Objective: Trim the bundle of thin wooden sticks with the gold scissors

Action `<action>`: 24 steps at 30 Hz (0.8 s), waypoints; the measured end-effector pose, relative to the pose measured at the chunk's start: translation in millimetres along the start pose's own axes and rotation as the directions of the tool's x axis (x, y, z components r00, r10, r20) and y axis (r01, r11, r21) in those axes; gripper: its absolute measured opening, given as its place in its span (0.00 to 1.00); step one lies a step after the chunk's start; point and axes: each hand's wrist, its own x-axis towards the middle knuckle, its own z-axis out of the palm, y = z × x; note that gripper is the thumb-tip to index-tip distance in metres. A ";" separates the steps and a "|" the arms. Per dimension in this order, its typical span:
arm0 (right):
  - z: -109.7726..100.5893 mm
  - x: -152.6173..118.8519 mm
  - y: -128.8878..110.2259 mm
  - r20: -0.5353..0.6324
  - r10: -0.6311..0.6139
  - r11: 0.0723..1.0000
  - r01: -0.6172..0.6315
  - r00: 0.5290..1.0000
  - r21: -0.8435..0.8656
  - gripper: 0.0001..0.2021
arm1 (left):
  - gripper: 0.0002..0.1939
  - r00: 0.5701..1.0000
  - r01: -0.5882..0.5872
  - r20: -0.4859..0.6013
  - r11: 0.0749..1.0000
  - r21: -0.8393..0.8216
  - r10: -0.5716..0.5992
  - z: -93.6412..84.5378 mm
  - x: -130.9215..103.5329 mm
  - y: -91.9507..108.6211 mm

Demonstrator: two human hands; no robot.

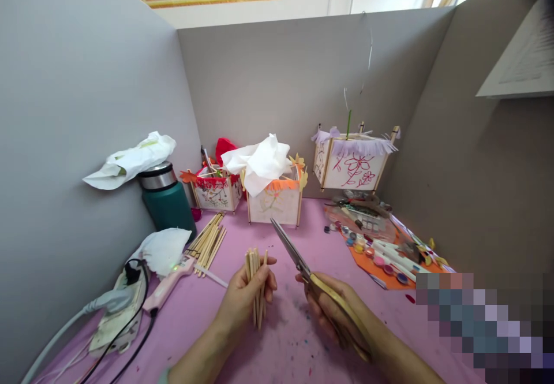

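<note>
Several thin wooden sticks stand upright in a small bundle, wrapped by the fingers of my left hand. My right hand grips a pair of scissors by its gold-coloured handles. Their dark blades point up and to the left, past the bundle's upper right, and look closed together. A gap separates the two hands above the pink tabletop. More sticks lie in a pile beyond my left hand, beside a pink glue gun.
At the back stand two decorated paper boxes; a paper lantern hangs at right. A green bottle and a power strip are at left. Paint pots and pens lie on orange paper at right. Grey partitions surround the table.
</note>
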 end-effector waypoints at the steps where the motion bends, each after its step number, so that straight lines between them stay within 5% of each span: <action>1: 0.1 -1.0 -0.3 -0.015 -0.013 0.999 0.013 1.000 -0.043 0.28 | 0.20 1.000 0.002 -0.001 1.000 0.000 -0.002 0.4 -0.2 0.1; 11: 1.4 -0.9 2.9 -0.134 -0.113 0.971 0.081 0.985 -0.224 0.24 | 0.12 0.997 -0.034 -0.069 0.999 0.031 0.036 1.6 -1.6 0.5; 19: -1.6 -1.6 12.1 -0.111 -0.182 0.942 0.140 0.977 -0.306 0.21 | 0.15 0.997 -0.068 0.036 0.996 -0.055 0.071 1.4 -2.9 3.7; 24: 0.8 -2.0 10.3 -0.144 -0.178 0.925 0.115 0.974 -0.361 0.20 | 0.14 0.998 -0.042 -0.044 0.997 -0.071 0.039 1.9 -2.2 2.7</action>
